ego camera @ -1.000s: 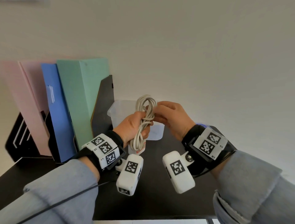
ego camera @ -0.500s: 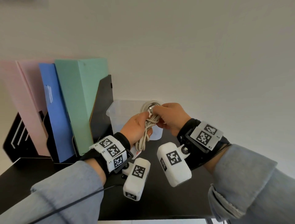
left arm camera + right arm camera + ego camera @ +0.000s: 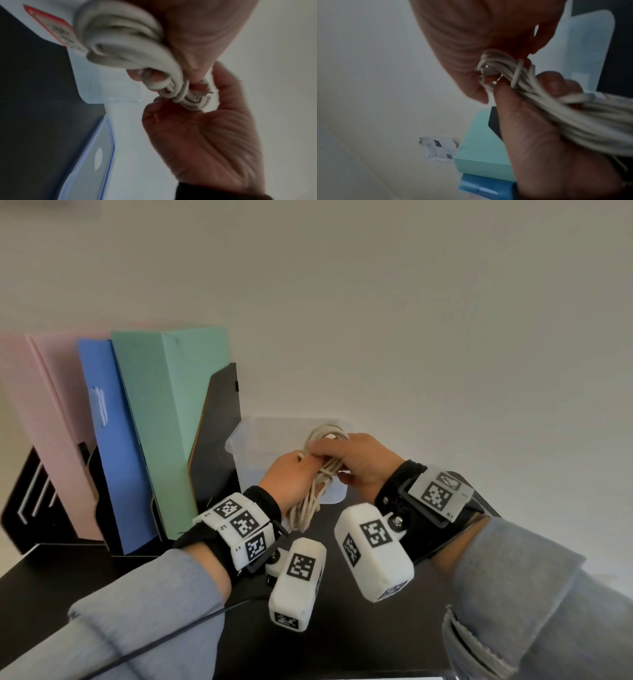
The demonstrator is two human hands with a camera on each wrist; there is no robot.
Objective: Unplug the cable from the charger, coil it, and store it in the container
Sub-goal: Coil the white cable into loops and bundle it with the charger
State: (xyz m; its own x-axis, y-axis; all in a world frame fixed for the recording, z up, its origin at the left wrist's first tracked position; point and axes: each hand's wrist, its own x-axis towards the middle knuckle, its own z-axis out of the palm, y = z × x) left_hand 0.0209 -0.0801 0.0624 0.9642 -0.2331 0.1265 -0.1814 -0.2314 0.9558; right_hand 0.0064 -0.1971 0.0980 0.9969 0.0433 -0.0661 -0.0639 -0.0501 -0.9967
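A white cable point(image 3: 310, 505), coiled into a long bundle, hangs in front of the clear plastic container point(image 3: 260, 446). My left hand point(image 3: 301, 470) grips the bundle round its middle. My right hand point(image 3: 325, 450) pinches the strands just above, near the top loop. In the right wrist view a metal plug end point(image 3: 488, 71) shows among the strands point(image 3: 565, 112), between my right thumb and my left thumb. The left wrist view shows the cable point(image 3: 123, 44) under my left palm, with a white block bearing a red label point(image 3: 56, 31) behind it, maybe the charger.
The container stands on a black desk point(image 3: 342, 645) against the wall. Its blue-rimmed lid point(image 3: 96, 155) lies beside it. Pink, blue and green folders point(image 3: 171, 422) stand in a black rack point(image 3: 215, 440) to the left. A thin black wire point(image 3: 191, 621) crosses my left sleeve.
Both hands have carried the bundle forward and lower, closer to the container. My right hand has slid over the top loop, which stood clear above the hands before.
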